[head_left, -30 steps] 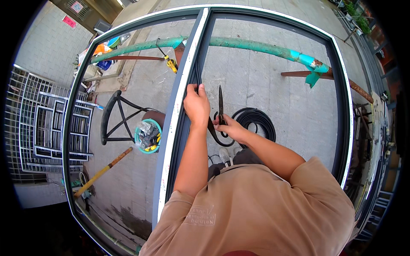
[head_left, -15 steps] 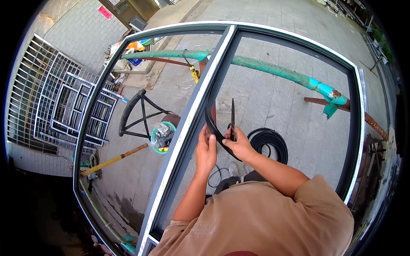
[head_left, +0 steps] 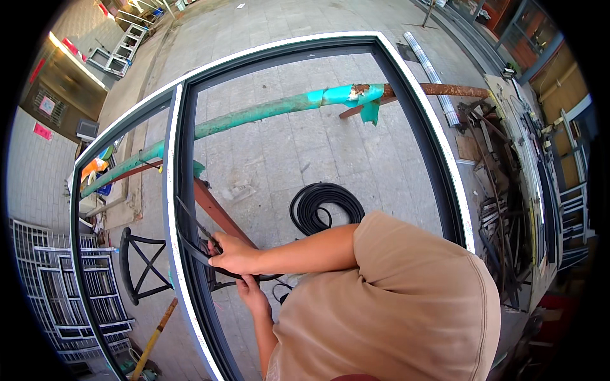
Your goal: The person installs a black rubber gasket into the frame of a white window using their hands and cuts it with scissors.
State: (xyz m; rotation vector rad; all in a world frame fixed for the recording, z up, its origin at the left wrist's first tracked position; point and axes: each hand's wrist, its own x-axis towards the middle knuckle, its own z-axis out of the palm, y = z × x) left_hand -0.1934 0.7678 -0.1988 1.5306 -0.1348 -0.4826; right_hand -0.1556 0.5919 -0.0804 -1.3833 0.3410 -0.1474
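My right hand (head_left: 234, 255) is closed around dark scissors (head_left: 198, 222), whose blades point up and left to the frame's middle bar. The same hand also pinches a black rubber strip (head_left: 192, 249) against that bar. Just below it, my left hand (head_left: 255, 296) is closed on the strip where it runs to the right; its fingertips are partly hidden. The large metal window frame (head_left: 424, 124), white-edged with dark grey grooves, lies around my arms. A coil of black rubber strip (head_left: 327, 206) rests on the paved ground to the right.
A green-wrapped pipe (head_left: 254, 120) passes beneath the frame, on reddish metal legs (head_left: 219, 209). At left are a black curved-leg stand (head_left: 130, 267) and stacked metal grilles (head_left: 82, 292). Scrap metal (head_left: 495, 209) is heaped at right, near a long wrapped bundle (head_left: 432, 76).
My body and view have turned to the right. Both hands have moved over to the frame's middle bar, and the scissors now tilt left. The strip is now held against the bar.
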